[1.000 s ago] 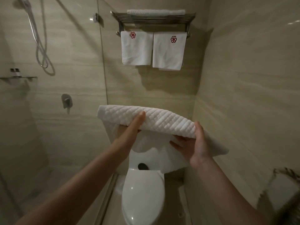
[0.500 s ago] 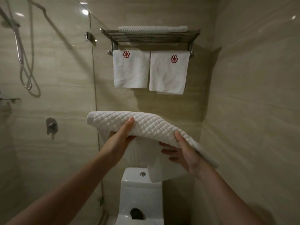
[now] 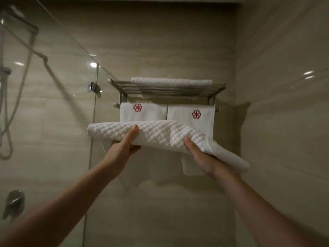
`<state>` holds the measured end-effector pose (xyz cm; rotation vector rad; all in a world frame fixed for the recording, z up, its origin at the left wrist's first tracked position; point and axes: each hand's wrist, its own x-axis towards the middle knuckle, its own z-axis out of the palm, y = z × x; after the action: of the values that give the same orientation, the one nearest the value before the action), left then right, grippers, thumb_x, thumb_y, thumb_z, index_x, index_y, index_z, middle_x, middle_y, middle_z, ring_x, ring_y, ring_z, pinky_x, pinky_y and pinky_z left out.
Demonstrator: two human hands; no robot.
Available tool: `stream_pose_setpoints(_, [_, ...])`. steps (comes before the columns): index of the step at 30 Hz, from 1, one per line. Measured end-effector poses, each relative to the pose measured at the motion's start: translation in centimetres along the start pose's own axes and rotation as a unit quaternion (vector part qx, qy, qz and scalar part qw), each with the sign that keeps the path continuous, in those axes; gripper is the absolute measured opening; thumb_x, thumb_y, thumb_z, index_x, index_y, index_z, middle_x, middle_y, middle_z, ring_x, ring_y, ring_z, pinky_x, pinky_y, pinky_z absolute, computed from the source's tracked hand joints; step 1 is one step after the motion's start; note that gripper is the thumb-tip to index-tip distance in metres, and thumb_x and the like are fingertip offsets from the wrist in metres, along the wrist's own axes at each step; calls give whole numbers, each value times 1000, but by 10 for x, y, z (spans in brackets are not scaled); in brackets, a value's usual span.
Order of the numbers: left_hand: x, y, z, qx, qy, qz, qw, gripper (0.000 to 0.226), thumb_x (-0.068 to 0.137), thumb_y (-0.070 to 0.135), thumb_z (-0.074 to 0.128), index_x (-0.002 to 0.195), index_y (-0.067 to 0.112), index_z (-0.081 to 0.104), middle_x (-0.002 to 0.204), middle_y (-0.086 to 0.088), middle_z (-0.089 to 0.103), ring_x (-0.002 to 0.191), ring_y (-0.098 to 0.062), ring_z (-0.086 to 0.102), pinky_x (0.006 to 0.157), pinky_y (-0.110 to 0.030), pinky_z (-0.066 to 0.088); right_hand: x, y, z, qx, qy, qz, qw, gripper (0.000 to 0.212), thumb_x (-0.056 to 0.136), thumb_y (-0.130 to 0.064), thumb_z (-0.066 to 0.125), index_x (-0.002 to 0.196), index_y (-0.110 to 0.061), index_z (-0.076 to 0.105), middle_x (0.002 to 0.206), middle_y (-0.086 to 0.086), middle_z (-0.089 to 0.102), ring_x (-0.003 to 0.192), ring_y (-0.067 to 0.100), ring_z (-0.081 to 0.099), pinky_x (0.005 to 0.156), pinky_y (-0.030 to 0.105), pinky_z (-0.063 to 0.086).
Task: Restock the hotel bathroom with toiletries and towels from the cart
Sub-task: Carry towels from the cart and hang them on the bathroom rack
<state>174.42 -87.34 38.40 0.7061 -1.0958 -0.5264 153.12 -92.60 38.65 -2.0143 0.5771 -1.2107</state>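
A folded white quilted towel (image 3: 156, 134) is held up in front of the wall rack. My left hand (image 3: 122, 148) grips its left part, thumb on top and fingers underneath. My right hand (image 3: 199, 154) grips its right part the same way, and that end droops down to the right. Above and behind it is the metal towel rack (image 3: 167, 90), with another folded white towel (image 3: 170, 81) lying on its top shelf. Two white towels with red flower logos hang from the rack's bar, the left hanging towel (image 3: 142, 113) and the right hanging towel (image 3: 192, 116), their lower halves hidden by the held towel.
A glass shower screen (image 3: 71, 86) stands at the left, with a shower hose (image 3: 7, 122) and a mixer valve (image 3: 14, 202) behind it. Beige tiled walls close in at the back and on the right (image 3: 284, 122).
Both hands have raised the quilted towel up to the level of the hanging towels. The view has tilted upward, so the toilet has dropped out of sight.
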Motion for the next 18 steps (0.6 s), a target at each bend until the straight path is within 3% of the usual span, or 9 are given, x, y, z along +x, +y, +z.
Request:
stream_pose_setpoints(4, [51, 7, 0, 5, -26, 48, 999, 53, 86, 43, 55, 128, 11, 50, 121, -5, 63, 110, -18, 61, 101, -41, 45, 52, -22, -5, -46, 27, -40, 998, 46, 96, -42, 37, 140, -29, 34, 119, -17, 39, 116, 1, 36, 95, 15, 27])
stream_pose_setpoints(6, [72, 12, 1, 71, -52, 97, 991, 50, 87, 55, 48, 118, 18, 60, 114, -1, 68, 108, -16, 63, 97, -38, 48, 76, -31, -9, -65, 38, -60, 995, 48, 96, -45, 38, 141, -29, 34, 119, -17, 37, 116, 1, 36, 95, 17, 27])
stream_pose_setpoints(8, [93, 18, 3, 182, -59, 179, 965, 47, 78, 65, 45, 103, 31, 66, 105, 15, 69, 103, -2, 61, 90, -26, 49, 100, -41, -15, -81, 48, -87, 992, 52, 95, -47, 38, 144, -29, 29, 130, -15, 35, 121, 2, 34, 97, 17, 26])
stream_pose_setpoints(10, [116, 25, 4, 302, -84, 252, 915, 40, 71, 67, 47, 93, 38, 63, 97, 28, 62, 95, 11, 56, 79, -10, 46, 123, -50, -21, -92, 57, -123, 986, 55, 95, -48, 37, 145, -28, 27, 144, -11, 32, 133, 7, 32, 103, 19, 25])
stream_pose_setpoints(11, [128, 28, 5, 357, -94, 278, 887, 46, 68, 68, 46, 95, 35, 62, 100, 24, 61, 94, 10, 56, 75, -8, 45, 135, -53, -26, -99, 57, -136, 984, 55, 95, -49, 36, 145, -28, 27, 147, -8, 32, 135, 9, 31, 106, 21, 26])
stream_pose_setpoints(14, [171, 39, 6, 484, -102, 353, 794, 72, 71, 69, 44, 120, 19, 56, 123, 0, 55, 112, -12, 53, 90, -27, 49, 170, -64, -43, -122, 44, -164, 978, 55, 94, -52, 36, 143, -29, 32, 146, -9, 35, 135, 10, 33, 107, 22, 27])
stream_pose_setpoints(16, [195, 48, 9, 590, -74, 396, 699, 75, 77, 66, 40, 132, 15, 46, 134, -6, 50, 121, -21, 49, 99, -37, 46, 192, -70, -55, -142, 42, -181, 972, 57, 92, -56, 35, 143, -30, 32, 147, -9, 35, 135, 9, 33, 107, 23, 28])
stream_pose_setpoints(18, [217, 56, 13, 678, -43, 411, 608, 73, 79, 66, 34, 129, 14, 49, 131, -8, 53, 118, -25, 52, 103, -41, 41, 213, -76, -70, -160, 57, -201, 965, 59, 92, -57, 35, 144, -30, 31, 148, -6, 35, 135, 14, 34, 111, 31, 29])
